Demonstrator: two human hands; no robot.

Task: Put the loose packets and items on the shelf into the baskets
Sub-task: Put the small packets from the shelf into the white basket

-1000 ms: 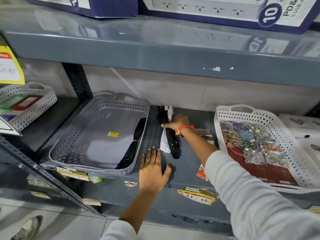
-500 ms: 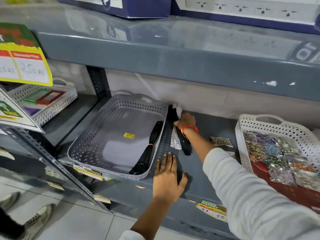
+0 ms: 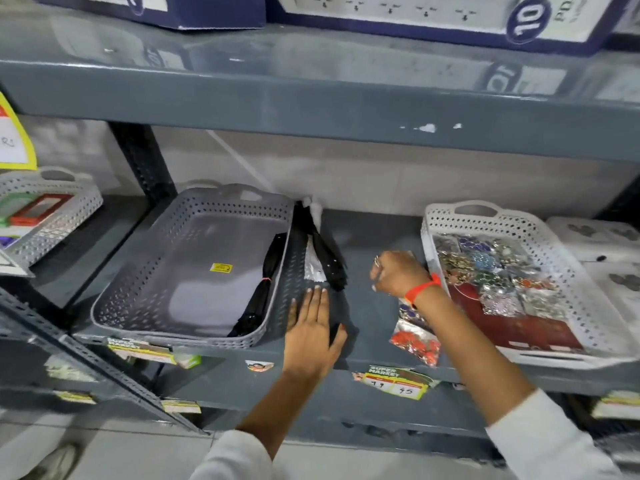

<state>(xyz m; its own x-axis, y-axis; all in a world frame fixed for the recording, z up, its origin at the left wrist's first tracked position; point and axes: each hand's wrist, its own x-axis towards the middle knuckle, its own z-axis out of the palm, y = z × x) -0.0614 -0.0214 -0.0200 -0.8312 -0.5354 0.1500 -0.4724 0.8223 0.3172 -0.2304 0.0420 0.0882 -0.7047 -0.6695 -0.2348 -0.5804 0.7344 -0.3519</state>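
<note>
A grey perforated basket [image 3: 194, 289] sits on the shelf with one black bundle [image 3: 265, 285] along its right wall. Just right of it, a loose black bundle [image 3: 330, 258] and a white packet [image 3: 313, 268] lie on the shelf. My left hand [image 3: 311, 336] rests flat on the shelf beside the basket, fingers apart, holding nothing. My right hand [image 3: 398, 275], with a red wrist thread, hovers with curled fingers over loose packets; any grip is hidden. A red bead packet [image 3: 415, 344] and another packet [image 3: 410, 313] lie under my forearm. The white basket [image 3: 568, 306] holds several shiny packets.
The upper shelf [image 3: 311, 109] overhangs closely and carries blue and white boxes [image 3: 415, 15]. A second white basket [image 3: 52, 216] with framed items stands on the left bay. White items [image 3: 609, 258] lie at the far right. Price tags [image 3: 398, 384] hang on the shelf front.
My right hand left the black bundle at the back and moved right to the loose packets beside the white basket. The left hand stayed flat on the shelf.
</note>
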